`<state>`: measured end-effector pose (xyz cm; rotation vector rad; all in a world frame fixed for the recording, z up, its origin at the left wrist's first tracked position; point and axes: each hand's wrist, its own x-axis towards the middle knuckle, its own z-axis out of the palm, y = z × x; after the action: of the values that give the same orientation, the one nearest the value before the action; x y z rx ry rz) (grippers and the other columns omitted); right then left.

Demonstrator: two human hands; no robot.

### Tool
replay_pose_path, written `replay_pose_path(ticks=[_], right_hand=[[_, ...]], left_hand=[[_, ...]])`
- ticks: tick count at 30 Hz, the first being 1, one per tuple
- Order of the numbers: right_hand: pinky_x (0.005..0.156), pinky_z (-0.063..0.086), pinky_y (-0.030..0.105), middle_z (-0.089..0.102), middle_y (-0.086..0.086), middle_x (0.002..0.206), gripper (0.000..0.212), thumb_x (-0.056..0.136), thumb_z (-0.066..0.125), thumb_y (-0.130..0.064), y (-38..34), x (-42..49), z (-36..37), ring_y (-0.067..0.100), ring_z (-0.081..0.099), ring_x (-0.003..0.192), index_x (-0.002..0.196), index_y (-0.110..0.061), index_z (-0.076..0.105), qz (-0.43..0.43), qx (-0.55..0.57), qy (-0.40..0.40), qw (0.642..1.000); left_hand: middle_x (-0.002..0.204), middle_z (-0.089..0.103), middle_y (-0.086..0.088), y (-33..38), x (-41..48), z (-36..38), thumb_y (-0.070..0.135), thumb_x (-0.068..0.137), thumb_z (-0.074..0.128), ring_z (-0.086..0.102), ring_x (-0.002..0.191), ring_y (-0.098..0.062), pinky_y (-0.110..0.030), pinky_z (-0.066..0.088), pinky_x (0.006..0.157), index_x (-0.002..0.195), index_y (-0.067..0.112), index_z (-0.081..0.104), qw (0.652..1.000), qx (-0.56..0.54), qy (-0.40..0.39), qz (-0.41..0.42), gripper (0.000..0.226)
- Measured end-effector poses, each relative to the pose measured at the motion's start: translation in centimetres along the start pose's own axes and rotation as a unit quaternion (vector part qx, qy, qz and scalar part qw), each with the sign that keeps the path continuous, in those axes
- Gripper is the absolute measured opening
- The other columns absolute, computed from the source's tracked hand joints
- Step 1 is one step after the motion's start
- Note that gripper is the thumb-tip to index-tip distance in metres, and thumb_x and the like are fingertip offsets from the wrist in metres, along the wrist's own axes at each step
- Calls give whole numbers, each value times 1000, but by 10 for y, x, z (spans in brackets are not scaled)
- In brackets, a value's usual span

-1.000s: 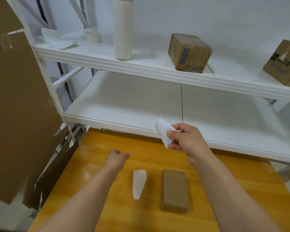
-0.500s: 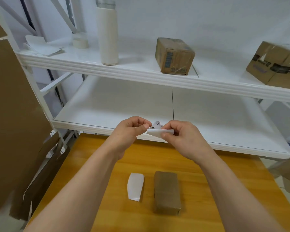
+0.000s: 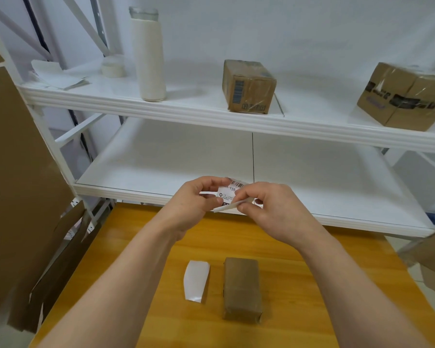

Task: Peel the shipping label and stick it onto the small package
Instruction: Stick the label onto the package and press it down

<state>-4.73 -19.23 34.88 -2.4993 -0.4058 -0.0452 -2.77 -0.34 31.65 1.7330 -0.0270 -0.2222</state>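
The white shipping label (image 3: 228,191), printed with a barcode and text, is held up over the far edge of the wooden table (image 3: 312,272). My left hand (image 3: 199,202) pinches its left side. My right hand (image 3: 269,209) pinches the white backing strip, which has parted from the label at the lower edge. Below the hands, a small brown package (image 3: 241,288) lies flat on the table. A curled white backing piece (image 3: 196,281) lies just left of the package.
A white shelving unit (image 3: 211,114) stands behind the table. Its upper shelf carries a tall white bottle (image 3: 150,59), a tape roll (image 3: 112,67), papers and two cardboard boxes (image 3: 248,86) (image 3: 407,96). Flat cardboard sheets (image 3: 18,184) lean at the left.
My left hand rose from above the table to meet the right hand at the label. The label has since been turned print side up and its backing has begun to part.
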Motion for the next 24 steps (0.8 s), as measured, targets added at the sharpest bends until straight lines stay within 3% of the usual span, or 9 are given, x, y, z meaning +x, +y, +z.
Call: replay_pose_path(ticks=[3, 5, 11, 15, 18, 20, 24], right_hand=[[91, 51, 36, 70, -13, 110, 14, 92, 66, -24, 2, -2, -4, 10, 59, 103, 97, -33, 75, -19, -16, 10, 1000], [92, 51, 35, 69, -14, 110, 14, 92, 67, -23, 3, -2, -7, 9, 57, 106, 97, -33, 76, -30, -23, 18, 999], [88, 46, 27, 52, -15, 105, 16, 93, 65, -28, 12, -6, -9, 5, 45, 107, 103, -35, 76, -39, -44, 19, 998], [84, 42, 24, 54, -12, 107, 19, 90, 63, -45, 16, -10, -9, 5, 46, 108, 101, -36, 76, -10, -20, -5, 1000], [80, 49, 29, 59, -9, 107, 32, 91, 57, -55, 19, -11, -8, 9, 54, 101, 97, -31, 77, 30, 28, 11, 999], [74, 48, 24, 62, -5, 105, 31, 94, 58, -49, 22, -9, -8, 11, 58, 95, 92, -24, 77, 60, 47, 55, 996], [59, 43, 24, 69, -5, 102, 5, 89, 70, -31, 29, -5, -11, 9, 62, 88, 86, -28, 73, 136, 159, 89, 974]], left_hand=[[118, 71, 0, 1, -1, 4, -2, 94, 63, 66, 103, -18, -19, 50, 71, 127, 27, 67, 1000, -25, -2, -7, 44], [116, 71, 2, 3, -3, 7, -5, 94, 61, 66, 97, -16, -17, 50, 65, 131, 24, 65, 999, -29, 0, -15, 47], [119, 70, 2, 4, -5, 18, -13, 92, 58, 69, 105, -21, -20, 54, 66, 137, 21, 59, 998, -47, 16, -31, 55], [119, 70, 1, 3, -4, 24, -13, 89, 63, 67, 108, -24, -30, 60, 79, 138, 21, 59, 995, -79, 56, -6, 60], [117, 70, 4, 5, -6, 28, -11, 90, 64, 67, 106, -22, -29, 60, 82, 136, 24, 62, 994, -78, 74, 19, 58], [118, 70, 5, 7, -7, 29, -10, 92, 63, 67, 106, -21, -30, 60, 86, 136, 26, 62, 994, -77, 77, 35, 56], [122, 67, 4, 10, -9, 33, -11, 91, 63, 65, 105, -22, -35, 61, 86, 137, 27, 61, 992, -68, 75, 70, 60]])
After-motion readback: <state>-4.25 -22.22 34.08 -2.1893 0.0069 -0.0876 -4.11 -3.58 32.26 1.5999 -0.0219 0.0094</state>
